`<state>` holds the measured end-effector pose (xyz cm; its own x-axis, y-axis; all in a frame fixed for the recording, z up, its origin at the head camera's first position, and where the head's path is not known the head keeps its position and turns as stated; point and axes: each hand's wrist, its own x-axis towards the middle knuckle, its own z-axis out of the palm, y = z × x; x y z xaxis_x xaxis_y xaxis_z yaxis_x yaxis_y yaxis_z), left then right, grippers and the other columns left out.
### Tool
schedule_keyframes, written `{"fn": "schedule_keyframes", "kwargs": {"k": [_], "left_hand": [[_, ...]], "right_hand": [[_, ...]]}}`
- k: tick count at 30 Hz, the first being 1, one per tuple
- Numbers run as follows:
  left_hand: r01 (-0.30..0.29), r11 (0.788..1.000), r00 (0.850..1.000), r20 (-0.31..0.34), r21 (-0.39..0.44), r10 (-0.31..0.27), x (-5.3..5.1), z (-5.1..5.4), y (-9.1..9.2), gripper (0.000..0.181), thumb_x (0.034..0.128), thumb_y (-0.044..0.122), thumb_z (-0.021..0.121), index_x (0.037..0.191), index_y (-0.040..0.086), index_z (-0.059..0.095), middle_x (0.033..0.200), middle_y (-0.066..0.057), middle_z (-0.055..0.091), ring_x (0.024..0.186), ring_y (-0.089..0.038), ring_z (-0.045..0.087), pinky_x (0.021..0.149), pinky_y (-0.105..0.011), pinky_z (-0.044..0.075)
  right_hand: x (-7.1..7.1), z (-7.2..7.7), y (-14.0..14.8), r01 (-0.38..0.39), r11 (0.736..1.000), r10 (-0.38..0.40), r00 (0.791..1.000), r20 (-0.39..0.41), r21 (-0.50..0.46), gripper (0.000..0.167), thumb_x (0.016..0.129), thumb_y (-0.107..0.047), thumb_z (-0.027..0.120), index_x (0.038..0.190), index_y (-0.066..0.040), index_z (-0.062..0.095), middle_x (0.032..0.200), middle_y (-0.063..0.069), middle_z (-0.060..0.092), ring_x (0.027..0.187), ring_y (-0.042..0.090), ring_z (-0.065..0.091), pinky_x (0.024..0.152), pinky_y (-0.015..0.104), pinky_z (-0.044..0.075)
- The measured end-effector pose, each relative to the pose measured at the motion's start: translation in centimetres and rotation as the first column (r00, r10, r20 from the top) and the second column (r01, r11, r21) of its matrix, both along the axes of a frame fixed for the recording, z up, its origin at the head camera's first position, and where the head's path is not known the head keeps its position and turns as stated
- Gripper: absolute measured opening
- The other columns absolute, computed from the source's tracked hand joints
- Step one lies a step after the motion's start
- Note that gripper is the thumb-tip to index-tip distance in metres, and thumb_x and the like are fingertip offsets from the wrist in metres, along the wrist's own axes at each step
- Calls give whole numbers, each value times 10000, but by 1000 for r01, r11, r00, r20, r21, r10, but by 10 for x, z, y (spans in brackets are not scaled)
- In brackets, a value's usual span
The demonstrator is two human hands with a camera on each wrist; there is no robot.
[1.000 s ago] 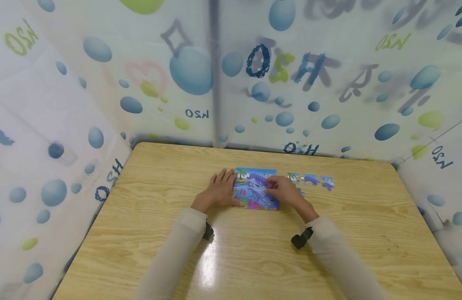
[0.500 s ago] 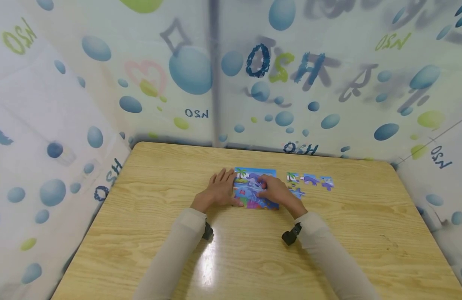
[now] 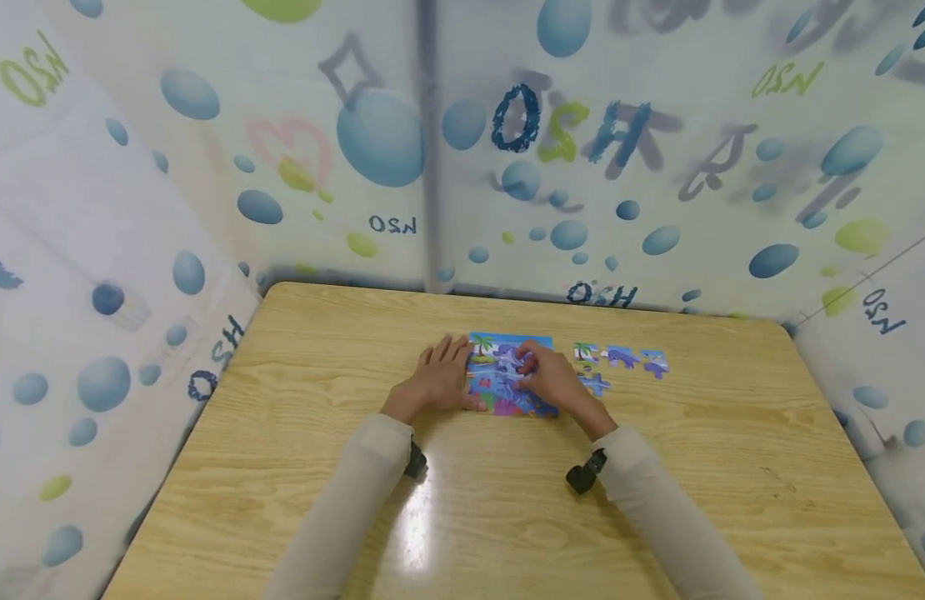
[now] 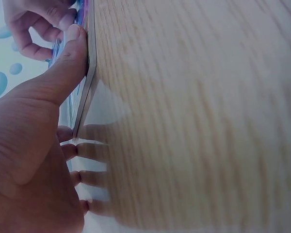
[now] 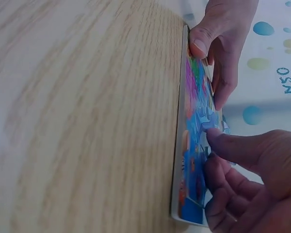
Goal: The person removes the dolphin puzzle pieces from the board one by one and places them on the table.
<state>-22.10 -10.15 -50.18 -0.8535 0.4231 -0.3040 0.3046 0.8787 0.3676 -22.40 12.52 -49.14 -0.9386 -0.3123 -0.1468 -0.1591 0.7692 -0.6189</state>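
A colourful dolphin puzzle board lies flat on the wooden table. Spread along its left edge is the left hand, with straight fingers and the thumb resting on the near left corner; the left wrist view shows this thumb on the board's rim. Over the board's middle right, the right hand has curled fingers. In the right wrist view, a light blue puzzle piece stands slightly raised at the tip of the right thumb, pinched as far as visible. Fingers partly hide it.
Right of the board lie loose pieces: a palm tree piece, a purple dolphin piece, a blue and purple piece and a blue piece. A patterned curtain hangs behind the table.
From the board's right side, the right hand has moved left over its middle, then its fingers shifted slightly on the spot. More of the blue loose piece shows. The left hand stays in place.
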Motion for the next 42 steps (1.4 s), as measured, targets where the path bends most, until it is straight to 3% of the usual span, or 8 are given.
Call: {"fn": "schedule_keyframes", "kwargs": {"k": [9,15,19,23,32,42], "left_hand": [[-7,1000,1000,-1,-8,7,-1,-1,1,1134,791,670,700,1600,124,123,1676,-78,50,1537,-329,-23,1210,-567,45],[-6,1000,1000,2,7,6,1,3,0,1129,795,657,707,1600,124,123,1676,-76,41,1538,-324,-30,1213,-561,36],[-8,1000,1000,-2,8,8,2,3,0,1126,793,654,711,1600,126,129,1676,-74,43,1538,-325,-27,1212,-563,37],[-9,1000,1000,-5,12,9,2,3,0,1122,794,654,710,1599,127,133,1675,-74,47,1537,-328,-24,1211,-565,34],[-5,1000,1000,8,25,5,3,3,-1,1124,798,649,709,1598,116,128,1675,-85,44,1536,-339,-28,1209,-570,24],[-6,999,1000,7,35,6,3,4,-1,1128,795,649,713,1598,111,130,1674,-87,46,1536,-339,-27,1210,-569,23]], "right_hand": [[-1,-1,5,87,982,-81,996,40,-169,240,899,-71,719,1133,-84,672,857,66,712,689,142,609,594,267,454],[0,4,16,120,961,-93,989,118,-251,263,927,-98,694,1189,-98,671,969,110,745,785,181,692,676,311,547],[1,7,29,138,953,-101,984,147,-269,282,933,-108,690,1213,-88,657,1026,136,736,859,203,711,787,362,580],[2,10,43,140,950,-104,985,140,-278,281,927,-111,699,1202,-71,661,1033,155,731,892,226,706,810,364,575],[3,12,72,200,946,-149,967,206,-254,297,937,-102,682,1231,-80,643,1030,144,709,827,233,648,700,321,520],[7,13,103,210,940,-159,967,199,-270,340,947,-110,670,1271,-23,618,1075,195,709,800,189,656,642,316,492]]}}
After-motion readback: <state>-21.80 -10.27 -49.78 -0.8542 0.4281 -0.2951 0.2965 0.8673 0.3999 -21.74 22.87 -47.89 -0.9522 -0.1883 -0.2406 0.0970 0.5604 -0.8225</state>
